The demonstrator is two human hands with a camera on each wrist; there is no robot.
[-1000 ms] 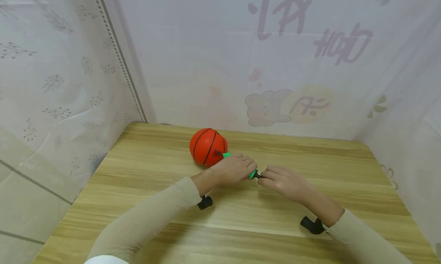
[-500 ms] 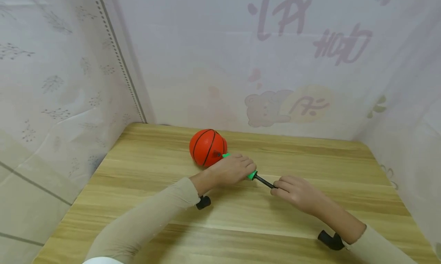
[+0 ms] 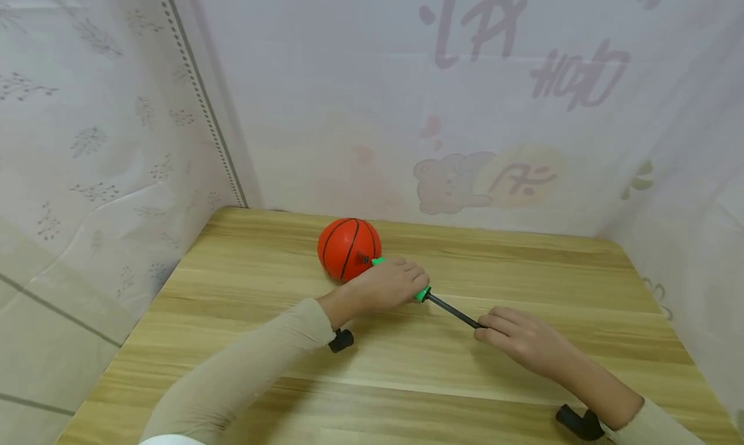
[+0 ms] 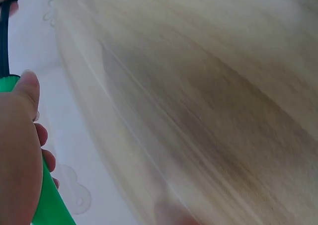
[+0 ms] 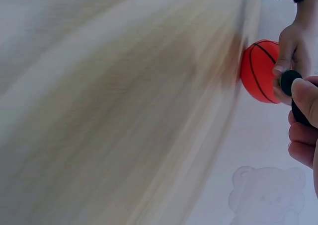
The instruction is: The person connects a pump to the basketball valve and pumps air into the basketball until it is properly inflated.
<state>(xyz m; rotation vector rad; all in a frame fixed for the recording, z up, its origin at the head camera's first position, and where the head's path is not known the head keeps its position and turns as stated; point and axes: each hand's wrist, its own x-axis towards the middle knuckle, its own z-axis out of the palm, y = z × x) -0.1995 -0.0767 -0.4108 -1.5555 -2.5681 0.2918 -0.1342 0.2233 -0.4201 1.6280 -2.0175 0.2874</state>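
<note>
My left hand (image 3: 388,285) grips the green barrel of a hand pump (image 3: 422,294); in the left wrist view its fingers wrap round the green tube (image 4: 52,205). From the barrel's near end a long black rod (image 3: 453,310) sticks out. My right hand (image 3: 526,340) holds the black handle at the rod's end, and the right wrist view shows thumb and fingers curled round that black handle (image 5: 298,113). An orange-red ball with black lines (image 3: 347,248), like a small basketball, lies at the pump's far end. Whether the pump's tip is inside the ball is hidden.
The wooden table (image 3: 372,367) has its back edge close behind the ball. Pale printed cloth (image 3: 325,96) hangs behind and at both sides. Black camera mounts (image 3: 341,340) sit under the wrists.
My right hand has drawn back to the right and towards me, pulling the black rod further out of the green barrel. The left hand and ball have barely shifted.
</note>
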